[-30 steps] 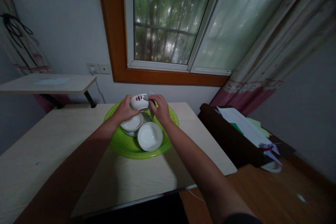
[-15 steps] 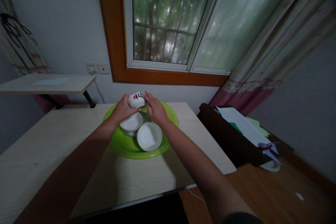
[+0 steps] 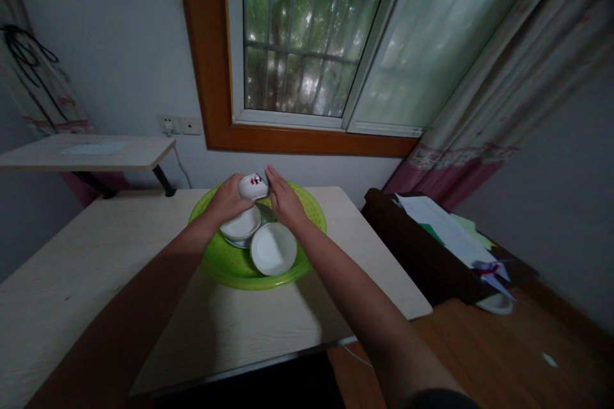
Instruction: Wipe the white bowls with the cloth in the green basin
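Head view: two bare hands work above a green basin (image 3: 259, 284) on the bench (image 3: 96, 236), with the window (image 3: 307, 45) beyond at the far side.
Patterned bowl: the bowl in hand (image 3: 252, 188), white with red and dark marks, is held up over the far part of the basin, tilted on its side.
Left hand: the left hand (image 3: 225, 200) is closed on the left side of that bowl, thumb towards the near side.
Right hand: the right hand (image 3: 288, 206) has its fingers fairly straight and close together, at the bowl's right side; whether it grips anything against the bowl cannot be told.
Basin: a white bowl (image 3: 274, 249) sits at the near right, mouth up; another white bowl (image 3: 241, 223) lies left of it, over what looks like a plate (image 3: 236, 243). A greyish thing (image 3: 266, 213) beyond them is too unclear to name.
Step in hand: judging by the pose, the right hand is working at the bowl while the left steadies it.
Next move: it calls for a firm left grip, as smooth china could slip onto the bowls below.
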`<action>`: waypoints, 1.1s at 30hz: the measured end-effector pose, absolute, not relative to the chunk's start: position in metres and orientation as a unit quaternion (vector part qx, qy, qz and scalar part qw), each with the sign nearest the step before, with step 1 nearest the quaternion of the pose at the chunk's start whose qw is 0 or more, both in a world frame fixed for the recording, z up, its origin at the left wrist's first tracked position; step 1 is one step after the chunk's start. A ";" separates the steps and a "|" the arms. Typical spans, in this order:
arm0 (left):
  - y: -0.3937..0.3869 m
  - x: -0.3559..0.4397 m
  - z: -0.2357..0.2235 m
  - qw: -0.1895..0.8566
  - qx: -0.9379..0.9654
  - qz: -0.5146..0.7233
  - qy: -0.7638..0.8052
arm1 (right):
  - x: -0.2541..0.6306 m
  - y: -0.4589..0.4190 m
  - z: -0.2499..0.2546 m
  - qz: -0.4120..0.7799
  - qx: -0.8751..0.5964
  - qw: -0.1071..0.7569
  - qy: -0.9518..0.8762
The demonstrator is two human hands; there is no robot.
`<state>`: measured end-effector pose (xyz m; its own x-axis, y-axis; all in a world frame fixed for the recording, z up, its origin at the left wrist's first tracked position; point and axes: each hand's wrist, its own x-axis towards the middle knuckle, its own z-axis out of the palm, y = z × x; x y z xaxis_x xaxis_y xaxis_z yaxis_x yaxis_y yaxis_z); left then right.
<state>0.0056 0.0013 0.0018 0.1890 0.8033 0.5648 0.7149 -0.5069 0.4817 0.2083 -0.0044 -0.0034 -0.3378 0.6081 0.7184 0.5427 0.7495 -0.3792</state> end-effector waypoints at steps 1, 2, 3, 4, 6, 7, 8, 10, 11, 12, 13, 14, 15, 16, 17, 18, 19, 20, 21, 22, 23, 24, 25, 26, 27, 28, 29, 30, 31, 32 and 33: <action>0.001 0.005 0.002 0.055 0.765 0.403 0.499 | 0.210 -0.001 -0.007 0.054 -0.363 0.468 -0.804; 0.000 0.005 0.003 0.055 0.759 0.406 0.506 | 0.212 0.003 -0.010 0.071 -0.375 0.475 -0.793; 0.000 0.005 0.003 0.057 0.751 0.411 0.513 | 0.213 0.006 -0.013 0.086 -0.389 0.477 -0.784; -0.001 0.005 0.004 0.059 0.742 0.419 0.520 | 0.215 0.008 -0.015 0.098 -0.398 0.476 -0.778; 0.000 0.004 0.004 0.063 0.724 0.437 0.530 | 0.216 0.009 -0.017 0.116 -0.407 0.469 -0.775; 0.000 0.003 0.004 0.064 0.716 0.444 0.535 | 0.216 0.008 -0.017 0.119 -0.406 0.466 -0.777; 0.001 0.003 0.004 0.066 0.709 0.450 0.539 | 0.215 0.007 -0.016 0.119 -0.402 0.465 -0.780; 0.002 0.002 0.005 0.070 0.696 0.457 0.549 | 0.214 0.002 -0.013 0.108 -0.387 0.464 -0.789; 0.002 0.001 0.005 0.071 0.691 0.461 0.553 | 0.213 0.000 -0.011 0.098 -0.376 0.462 -0.797; 0.003 0.001 0.005 0.072 0.686 0.464 0.556 | 0.212 -0.003 -0.008 0.086 -0.363 0.457 -0.807; 0.003 0.001 0.005 0.073 0.680 0.469 0.559 | 0.211 -0.006 -0.006 0.074 -0.348 0.449 -0.819; 0.003 0.001 0.005 0.075 0.676 0.472 0.561 | 0.210 -0.009 -0.004 0.060 -0.334 0.440 -0.831; 0.003 0.001 0.006 0.079 0.673 0.475 0.562 | 0.208 -0.011 -0.002 0.046 -0.320 0.431 -0.843; 0.003 0.002 0.006 0.084 0.670 0.476 0.563 | 0.206 -0.013 -0.001 0.031 -0.306 0.419 -0.854; 0.002 0.002 0.006 0.089 0.669 0.476 0.563 | 0.204 -0.014 0.001 0.018 -0.293 0.405 -0.866; 0.002 0.002 0.006 0.093 0.670 0.474 0.563 | 0.202 -0.016 0.002 0.005 -0.281 0.390 -0.877; 0.002 0.002 0.006 0.096 0.672 0.471 0.562 | 0.200 -0.017 0.002 -0.007 -0.272 0.374 -0.887; 0.001 0.002 0.006 0.097 0.674 0.469 0.562 | 0.199 -0.018 0.003 -0.017 -0.265 0.359 -0.895; 0.001 0.002 0.006 0.097 0.675 0.467 0.562 | 0.197 -0.019 0.004 -0.026 -0.263 0.348 -0.900; 0.001 0.002 0.006 0.098 0.676 0.466 0.562 | 0.196 -0.020 0.005 -0.032 -0.264 0.341 -0.902; 0.001 0.002 0.007 0.098 0.676 0.466 0.562 | 0.195 -0.022 0.006 -0.037 -0.269 0.340 -0.900; 0.000 0.002 0.007 0.098 0.675 0.467 0.562 | 0.195 -0.022 0.006 -0.040 -0.276 0.344 -0.897; 0.000 0.003 0.007 0.097 0.675 0.468 0.562 | 0.195 -0.023 0.007 -0.039 -0.283 0.351 -0.892; 0.000 0.003 0.007 0.095 0.675 0.469 0.562 | 0.195 -0.023 0.007 -0.035 -0.291 0.361 -0.885; 0.000 0.004 0.007 0.092 0.676 0.469 0.561 | 0.196 -0.022 0.007 -0.026 -0.300 0.374 -0.877; -0.001 0.004 0.007 0.089 0.676 0.469 0.562 | 0.197 -0.020 0.006 -0.013 -0.310 0.387 -0.869; -0.001 0.004 0.007 0.086 0.675 0.469 0.563 | 0.198 -0.018 0.005 0.005 -0.321 0.398 -0.859; 0.000 0.004 0.007 0.084 0.674 0.468 0.565 | 0.200 -0.016 0.004 0.025 -0.334 0.408 -0.849; 0.000 0.004 0.007 0.083 0.673 0.469 0.566 | 0.202 -0.013 0.001 0.047 -0.350 0.416 -0.838; 0.000 0.003 0.007 0.084 0.670 0.472 0.567 | 0.203 -0.011 -0.001 0.069 -0.367 0.420 -0.827; 0.000 0.003 0.006 0.085 0.667 0.475 0.567 | 0.205 -0.008 -0.004 0.089 -0.384 0.422 -0.817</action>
<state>0.0028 0.0005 0.0065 -0.0950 0.8380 0.5373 0.6758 -0.3420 0.6529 0.2045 -0.0079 -0.0038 -0.3493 0.7019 0.6207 0.5518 0.6895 -0.4692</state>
